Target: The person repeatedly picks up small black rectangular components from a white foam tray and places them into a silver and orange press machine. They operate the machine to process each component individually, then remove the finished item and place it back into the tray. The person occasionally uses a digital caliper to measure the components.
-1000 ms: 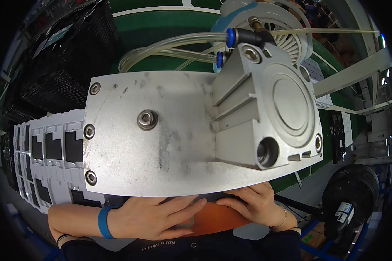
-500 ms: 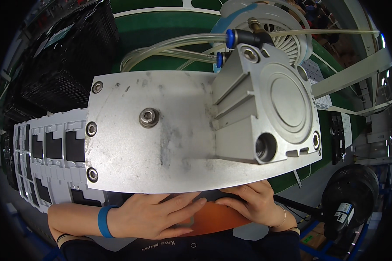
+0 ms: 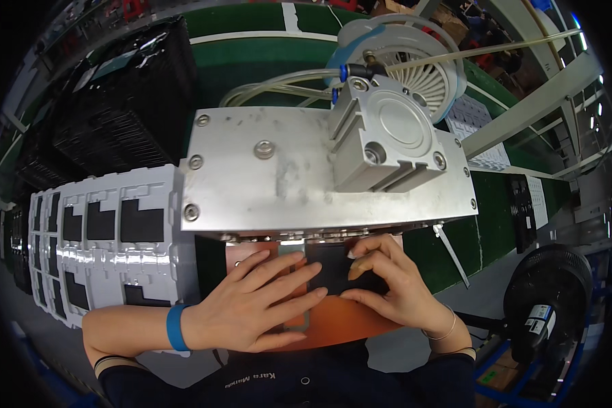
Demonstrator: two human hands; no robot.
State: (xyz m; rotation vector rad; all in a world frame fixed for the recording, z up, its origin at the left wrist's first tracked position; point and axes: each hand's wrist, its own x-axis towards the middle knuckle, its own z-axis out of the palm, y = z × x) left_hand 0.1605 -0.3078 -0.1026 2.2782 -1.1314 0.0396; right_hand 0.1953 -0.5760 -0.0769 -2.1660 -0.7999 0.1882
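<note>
One head-worn fisheye view, we look steeply down and forward from close above our left hand point(image 3: 251, 306) and right hand point(image 3: 394, 289), metal press plate point(image 3: 285, 177) filling the middle, edges bending toward the rim, our forearms entering from below.

Left hand point(image 3: 251, 306) lay flat, fingers spread, on orange base plate point(image 3: 347, 323). Right hand point(image 3: 391, 285) pinched black flat part point(image 3: 330, 268) at its right edge, fingertips on it. Both sat just under front edge of grey metal press plate point(image 3: 279, 183). Pneumatic cylinder point(image 3: 387, 136) mounted on plate's right half, clear tubing point(image 3: 272, 88) behind. White trays point(image 3: 102, 238) with black inserts at left. Black fan point(image 3: 547, 299) at right.
</note>
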